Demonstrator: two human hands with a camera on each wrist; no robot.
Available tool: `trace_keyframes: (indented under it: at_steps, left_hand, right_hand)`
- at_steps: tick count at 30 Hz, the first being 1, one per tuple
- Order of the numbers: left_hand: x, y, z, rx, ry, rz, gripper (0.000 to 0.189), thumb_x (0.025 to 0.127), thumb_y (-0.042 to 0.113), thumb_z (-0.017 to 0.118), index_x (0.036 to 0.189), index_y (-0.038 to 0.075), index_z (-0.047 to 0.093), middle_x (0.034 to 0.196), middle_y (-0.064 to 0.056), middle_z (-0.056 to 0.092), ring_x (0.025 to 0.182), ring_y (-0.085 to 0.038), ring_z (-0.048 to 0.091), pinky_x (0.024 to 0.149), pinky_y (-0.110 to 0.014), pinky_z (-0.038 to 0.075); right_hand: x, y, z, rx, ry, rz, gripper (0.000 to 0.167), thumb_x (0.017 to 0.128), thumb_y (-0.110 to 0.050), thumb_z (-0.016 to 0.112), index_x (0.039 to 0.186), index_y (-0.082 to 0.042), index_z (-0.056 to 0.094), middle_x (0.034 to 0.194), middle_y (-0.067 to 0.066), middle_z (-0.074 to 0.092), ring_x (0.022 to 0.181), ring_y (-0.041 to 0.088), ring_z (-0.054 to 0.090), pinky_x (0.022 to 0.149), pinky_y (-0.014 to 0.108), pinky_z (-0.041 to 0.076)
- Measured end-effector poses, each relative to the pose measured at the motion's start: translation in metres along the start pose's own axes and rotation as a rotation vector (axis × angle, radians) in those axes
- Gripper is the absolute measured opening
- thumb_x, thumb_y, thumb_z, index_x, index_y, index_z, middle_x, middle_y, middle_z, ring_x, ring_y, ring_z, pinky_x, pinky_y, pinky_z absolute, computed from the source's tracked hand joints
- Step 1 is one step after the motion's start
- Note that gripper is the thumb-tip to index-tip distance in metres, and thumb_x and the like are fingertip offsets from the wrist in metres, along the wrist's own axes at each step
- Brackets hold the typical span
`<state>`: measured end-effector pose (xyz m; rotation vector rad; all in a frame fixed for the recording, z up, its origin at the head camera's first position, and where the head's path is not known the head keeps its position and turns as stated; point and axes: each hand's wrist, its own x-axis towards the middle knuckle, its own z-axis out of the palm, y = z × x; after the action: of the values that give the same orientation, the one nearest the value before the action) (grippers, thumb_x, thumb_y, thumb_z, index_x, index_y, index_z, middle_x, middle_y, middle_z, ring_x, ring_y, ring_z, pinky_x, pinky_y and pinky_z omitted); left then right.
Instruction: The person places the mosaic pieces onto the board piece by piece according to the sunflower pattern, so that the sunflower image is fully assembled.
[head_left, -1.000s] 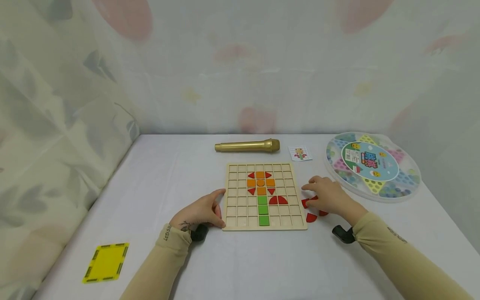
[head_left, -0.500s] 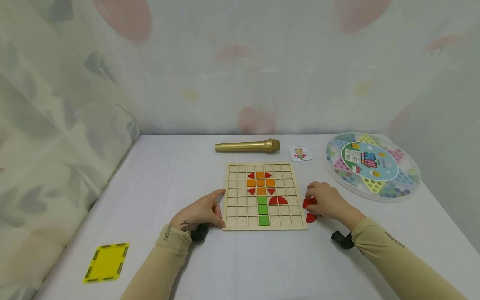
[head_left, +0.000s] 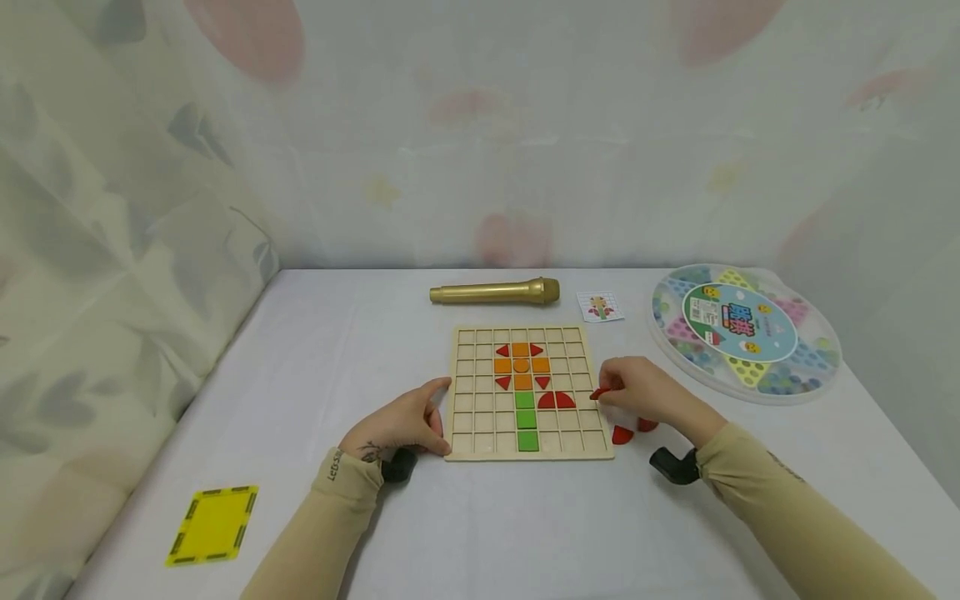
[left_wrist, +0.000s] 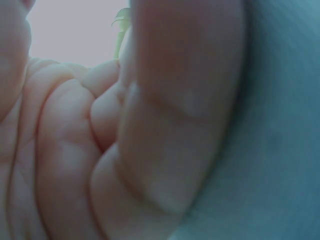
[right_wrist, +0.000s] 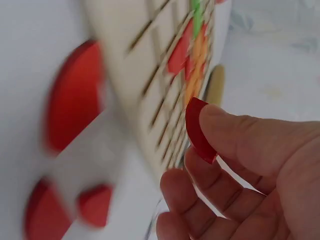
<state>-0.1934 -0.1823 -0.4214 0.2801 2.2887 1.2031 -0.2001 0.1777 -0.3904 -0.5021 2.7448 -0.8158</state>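
In the head view my right hand point(head_left: 647, 390) is over the right edge of the wooden grid board point(head_left: 472, 423). It pinches a red quarter-circle piece point(right_wrist: 199, 131) between thumb and fingertips, raised above the table. My left hand point(head_left: 397, 423) touches the board's left edge with index finger and thumb, the thumb at the near corner. On the board sit orange squares point(head_left: 520, 350), an orange disc point(head_left: 521, 365), red triangles point(head_left: 542, 382), green squares point(head_left: 528, 441) and two red quarter-circle pieces point(head_left: 566, 401) side by side. Loose red pieces point(head_left: 622, 435) lie beneath my right hand.
Behind the board lies a gold microphone point(head_left: 495, 292), beside a small pattern card point(head_left: 600, 307). A round clear game case point(head_left: 742, 333) is at the back right. A yellow square frame piece point(head_left: 212, 526) lies at the front left. A patterned curtain point(head_left: 480, 167) closes off the back.
My right hand has picked up a red quarter-circle piece from the loose ones and moved left to the board's edge. The left hand and the board have stayed put.
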Motion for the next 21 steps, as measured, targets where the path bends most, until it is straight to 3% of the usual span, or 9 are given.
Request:
trace_keyframes:
  at_steps: [3, 11, 21]
  left_hand:
    - [0.0, 0.001, 0.0, 0.001, 0.007, -0.004, 0.107, 0.06, -0.001, 0.082, 0.147, 0.01, 0.02, 0.068, -0.007, 0.057, 0.057, -0.016, 0.051, 0.054, -0.029, 0.043]
    - [-0.001, 0.003, 0.0, -0.002, 0.002, 0.005, 0.107, 0.061, -0.002, 0.082, 0.147, 0.01, 0.02, 0.068, -0.007, 0.057, 0.057, -0.016, 0.051, 0.053, -0.029, 0.043]
    - [-0.001, 0.001, 0.0, 0.007, -0.001, 0.007, 0.106, 0.061, -0.001, 0.082, 0.146, 0.009, 0.02, 0.068, -0.007, 0.058, 0.057, -0.015, 0.051, 0.054, -0.028, 0.043]
  right_hand:
    - [0.007, -0.011, 0.007, 0.028, -0.008, -0.034, 0.012, 0.081, -0.011, 0.069, 0.075, -0.011, 0.058, 0.07, -0.001, 0.055, 0.07, 0.016, 0.048, 0.064, 0.029, 0.04]
    - [0.022, -0.037, 0.037, 0.137, -0.052, 0.023, 0.007, 0.079, -0.007, 0.071, 0.077, -0.008, 0.064, 0.07, 0.001, 0.057, 0.07, 0.016, 0.049, 0.064, 0.027, 0.042]
    - [0.025, -0.045, 0.048, 0.138, -0.046, 0.026, 0.007, 0.079, -0.012, 0.073, 0.074, -0.011, 0.068, 0.075, -0.002, 0.06, 0.073, 0.015, 0.049, 0.064, 0.027, 0.042]
